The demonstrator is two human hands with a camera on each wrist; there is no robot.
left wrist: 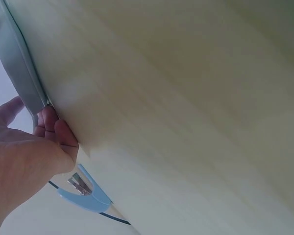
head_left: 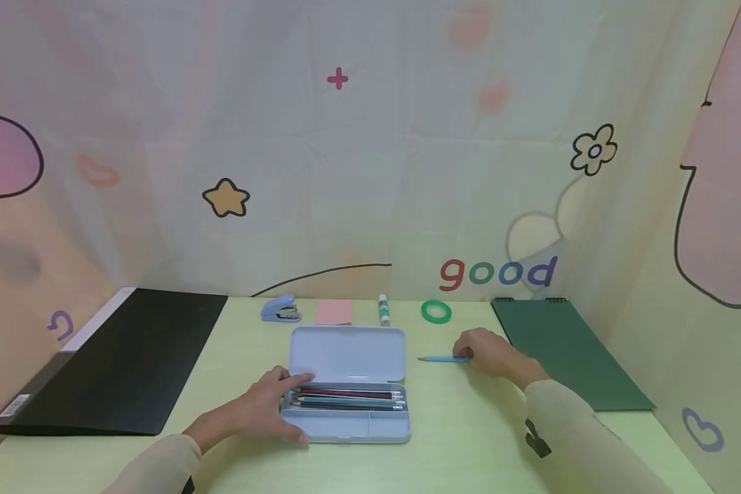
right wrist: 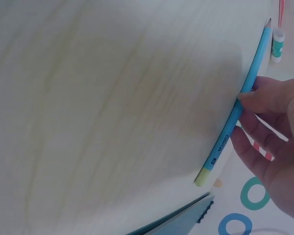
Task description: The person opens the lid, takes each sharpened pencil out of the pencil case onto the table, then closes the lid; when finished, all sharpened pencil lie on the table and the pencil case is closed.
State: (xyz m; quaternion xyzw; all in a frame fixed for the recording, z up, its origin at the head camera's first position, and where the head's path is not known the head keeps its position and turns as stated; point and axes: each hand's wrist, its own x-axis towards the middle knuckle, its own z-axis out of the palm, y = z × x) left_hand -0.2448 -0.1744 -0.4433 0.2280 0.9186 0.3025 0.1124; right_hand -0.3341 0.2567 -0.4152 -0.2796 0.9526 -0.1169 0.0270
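Observation:
A light blue pencil case [head_left: 346, 430] lies open on the table, its lid folded back. Several pencils [head_left: 348, 400] lie in its long compartment. At the case's left end, my left hand [head_left: 262, 408] holds it, thumb at the front corner and index finger along the hinge side. In the left wrist view the other fingers curl against the case's side wall [left wrist: 24, 63]. To the right, my right hand [head_left: 484, 351] pinches a light blue pencil [right wrist: 225, 127] between thumb and fingers. Its sharpened tip points left, toward the case, and its yellowish end shows in the right wrist view.
Along the back stand a blue stapler [head_left: 280, 309], pink sticky notes [head_left: 333, 312], a glue stick [head_left: 383, 310] and a green tape roll [head_left: 436, 311]. A black folder [head_left: 117, 363] lies at left, a green spiral-bound pad [head_left: 574, 357] at right. A printed curtain closes the back.

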